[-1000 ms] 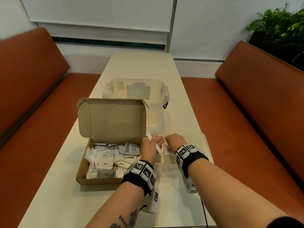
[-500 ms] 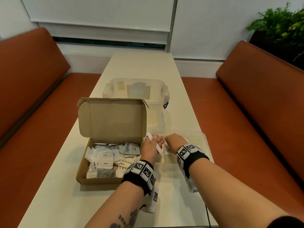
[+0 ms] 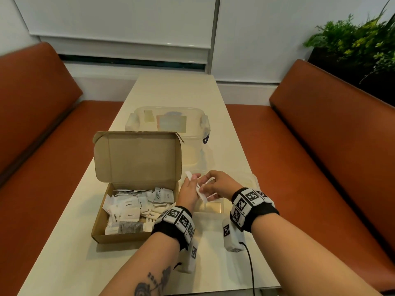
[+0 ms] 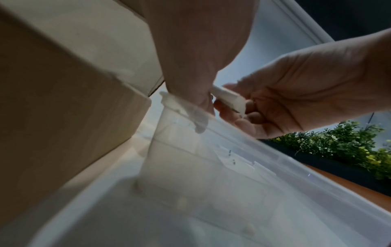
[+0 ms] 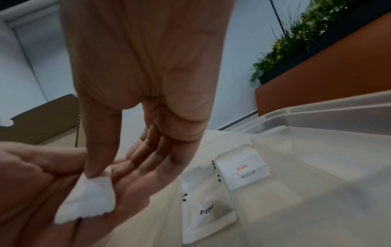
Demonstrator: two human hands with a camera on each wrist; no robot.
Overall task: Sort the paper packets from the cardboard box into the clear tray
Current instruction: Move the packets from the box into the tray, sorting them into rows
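Note:
An open cardboard box at the left holds several white paper packets. To its right lies the clear tray. Over the tray's left end, my left hand holds a few white packets. My right hand meets it, thumb and fingers pinching one packet, also seen as a white packet between both hands. A Salt packet and a Pepper packet lie in separate tray compartments.
A lidded clear storage bin stands behind the box's raised lid. Orange benches flank the narrow table. A plant sits at the back right. A cable hangs from my right wrist.
My right hand has come up out of the tray and moved left to my left hand, where it now pinches a packet. The left hand has barely moved.

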